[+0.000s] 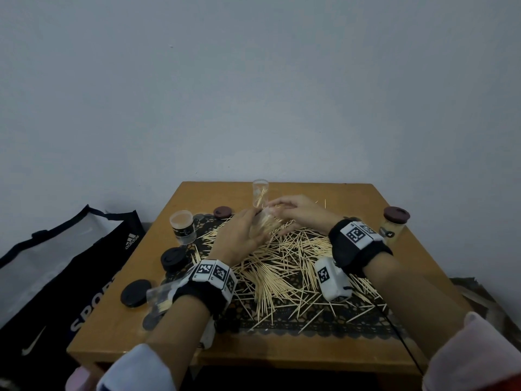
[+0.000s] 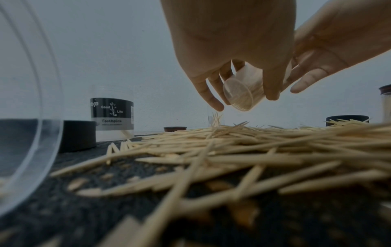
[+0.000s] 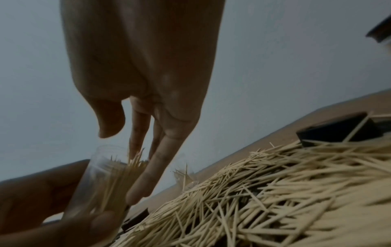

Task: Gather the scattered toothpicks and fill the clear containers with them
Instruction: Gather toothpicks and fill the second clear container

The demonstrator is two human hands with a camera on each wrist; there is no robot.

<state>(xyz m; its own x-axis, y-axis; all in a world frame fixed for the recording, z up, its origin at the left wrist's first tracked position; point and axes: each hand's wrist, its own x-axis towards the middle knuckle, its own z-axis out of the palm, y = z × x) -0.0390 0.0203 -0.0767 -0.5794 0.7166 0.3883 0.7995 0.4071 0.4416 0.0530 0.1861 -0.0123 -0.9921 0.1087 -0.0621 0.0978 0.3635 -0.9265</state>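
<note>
Loose toothpicks [image 1: 284, 263] lie heaped on a black lace mat [image 1: 315, 324] in the middle of the wooden table [image 1: 417, 258]. My left hand [image 1: 255, 218] grips a clear container [image 1: 265, 221] tilted above the heap; the left wrist view shows its round base [image 2: 240, 96] between thumb and fingers. My right hand [image 1: 272, 206] reaches to its mouth. In the right wrist view its straight fingers [image 3: 146, 177] push a bunch of toothpicks [image 3: 135, 160] into the container [image 3: 101, 183], thumb held apart. Another clear container [image 1: 260, 191] stands behind with a few toothpicks.
A labelled container [image 1: 183, 227] stands at the left, a capped full one [image 1: 394, 225] at the right edge. A dark red lid [image 1: 222, 213] and two black lids [image 1: 172, 259] [image 1: 136, 289] lie left of the mat. A clear container [image 1: 159, 297] lies by my left wrist. A bag [image 1: 70, 266] sits beside the table.
</note>
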